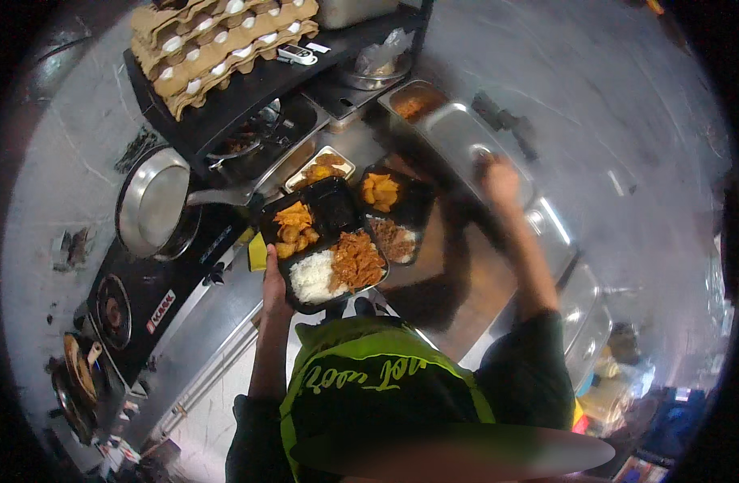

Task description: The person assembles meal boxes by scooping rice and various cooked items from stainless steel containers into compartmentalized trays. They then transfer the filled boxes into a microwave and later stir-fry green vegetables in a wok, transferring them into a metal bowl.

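Note:
My left hand (274, 278) holds the left side of a black compartment meal tray (334, 205). In it lie white rice (314, 278), shredded meat in reddish sauce (358, 262) and orange chunks (295, 228); one rear compartment holds nothing. Over on the right, my right hand (499, 180) is closed at the knob of a steel pan lid (458, 133); its fingertips are dark and partly hidden. A second black meal tray (418, 197) with orange pieces, rice and brown meat lies just behind the held one, partly covered by it.
Left are a frying pan (153, 201) and a black stove (161, 291). Egg cartons (180, 60) sit on a black shelf (248, 84). A small steel pan of food (347, 167) stands behind the trays. More lidded steel pans (549, 228) line the right, beside a wooden board (466, 282).

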### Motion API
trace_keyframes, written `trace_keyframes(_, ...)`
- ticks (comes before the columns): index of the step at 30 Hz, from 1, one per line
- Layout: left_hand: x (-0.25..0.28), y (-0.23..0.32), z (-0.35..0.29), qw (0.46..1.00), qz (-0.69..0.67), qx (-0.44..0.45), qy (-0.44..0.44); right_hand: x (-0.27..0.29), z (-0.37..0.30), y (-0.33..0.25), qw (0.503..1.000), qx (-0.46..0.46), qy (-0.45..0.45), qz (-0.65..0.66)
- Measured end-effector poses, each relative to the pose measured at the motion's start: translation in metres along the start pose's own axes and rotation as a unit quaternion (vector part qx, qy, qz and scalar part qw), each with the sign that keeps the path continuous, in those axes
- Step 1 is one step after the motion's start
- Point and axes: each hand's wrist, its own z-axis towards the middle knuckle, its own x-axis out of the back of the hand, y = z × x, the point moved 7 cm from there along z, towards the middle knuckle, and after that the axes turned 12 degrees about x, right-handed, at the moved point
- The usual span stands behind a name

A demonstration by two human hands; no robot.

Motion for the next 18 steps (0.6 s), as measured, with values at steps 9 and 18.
trace_keyframes(9, 0.023, -0.020, -0.070, 0.984, -0.003, -0.085, 0.159, -0.090, 0.137, -0.022, 0.998, 0.047, -0.029, -0.011)
trace_keyframes(18, 0.053, -0.045, -0.088, 0.976, -0.032, -0.112, 0.186, -0.054, 0.023, -0.070, 0.968, 0.121, 0.133, 0.175)
